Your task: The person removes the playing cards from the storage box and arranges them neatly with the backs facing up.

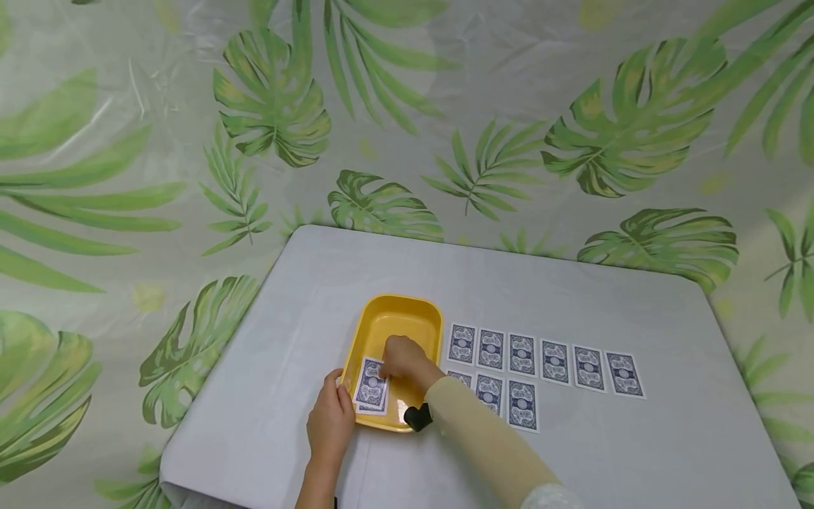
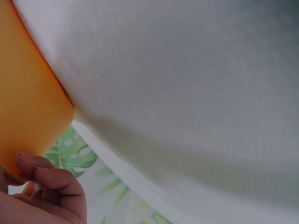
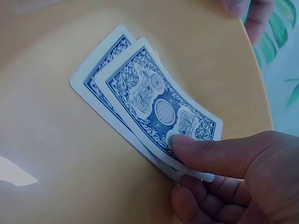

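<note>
A yellow tray (image 1: 400,324) stands on the white-covered table, with a small overlapping stack of blue-backed playing cards (image 1: 371,389) in its near left part. My left hand (image 1: 331,417) grips the tray's left rim, thumb on the edge; in the left wrist view the fingers of that hand (image 2: 56,191) hold the tray's lip. Reaching inside the tray, my right hand (image 1: 403,357) pinches the upper playing card (image 3: 163,109) at one end, thumb on its patterned back and fingers beneath. Another playing card (image 3: 86,81) lies partly hidden under it.
Right of the tray, several playing cards (image 1: 555,362) lie face down in a row. A shorter row of cards (image 1: 523,405) lies nearer, partly covered by the right sleeve (image 1: 483,438). A leaf-patterned sheet (image 1: 483,170) surrounds the table (image 1: 610,452).
</note>
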Action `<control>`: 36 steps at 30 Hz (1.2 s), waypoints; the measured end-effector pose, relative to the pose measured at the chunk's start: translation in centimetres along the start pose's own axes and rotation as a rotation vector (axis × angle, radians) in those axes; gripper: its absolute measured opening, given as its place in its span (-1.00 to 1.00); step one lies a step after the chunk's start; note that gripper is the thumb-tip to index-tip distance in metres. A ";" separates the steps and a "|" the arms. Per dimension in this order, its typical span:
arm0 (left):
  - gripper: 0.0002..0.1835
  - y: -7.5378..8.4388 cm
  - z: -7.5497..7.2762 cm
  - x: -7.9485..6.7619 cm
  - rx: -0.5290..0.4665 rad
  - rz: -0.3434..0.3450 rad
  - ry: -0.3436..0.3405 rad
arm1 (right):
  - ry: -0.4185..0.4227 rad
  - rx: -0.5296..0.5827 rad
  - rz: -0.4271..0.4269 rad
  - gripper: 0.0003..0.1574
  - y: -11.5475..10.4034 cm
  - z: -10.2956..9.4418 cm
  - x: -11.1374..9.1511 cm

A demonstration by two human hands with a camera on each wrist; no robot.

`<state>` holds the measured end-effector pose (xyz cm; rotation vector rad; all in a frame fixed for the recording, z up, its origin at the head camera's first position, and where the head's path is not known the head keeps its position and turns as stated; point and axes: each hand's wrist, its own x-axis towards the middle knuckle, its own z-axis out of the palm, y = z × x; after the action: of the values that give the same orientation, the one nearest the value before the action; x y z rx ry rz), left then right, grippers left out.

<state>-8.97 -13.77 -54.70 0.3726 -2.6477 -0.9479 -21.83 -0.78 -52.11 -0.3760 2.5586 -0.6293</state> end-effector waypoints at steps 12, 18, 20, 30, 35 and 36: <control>-0.69 0.2 0.1 0.1 -0.002 0.007 -0.005 | 0.131 0.180 -0.034 -0.85 1.0 -0.5 0.0; -0.67 0.4 0.1 0.1 0.005 -0.030 -0.036 | 0.178 0.315 -0.021 -0.94 1.2 -0.9 -0.1; -0.67 0.4 0.1 0.1 0.005 -0.028 -0.032 | 0.191 0.341 -0.015 -0.94 1.2 -1.1 -0.1; -0.68 0.5 0.0 0.1 0.003 -0.025 -0.016 | 0.252 0.457 -0.029 -0.93 1.2 -1.8 -0.7; -0.67 0.3 0.0 0.0 0.009 -0.046 -0.031 | 0.271 0.486 -0.053 -0.93 1.3 -2.3 -1.2; -0.67 0.3 0.0 -0.1 0.009 -0.048 -0.033 | 0.272 0.498 -0.060 -0.92 1.3 -2.4 -1.4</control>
<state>-8.96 -13.54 -54.52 0.4285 -2.6849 -0.9645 -22.05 1.75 -50.32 -0.2033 2.5204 -1.3804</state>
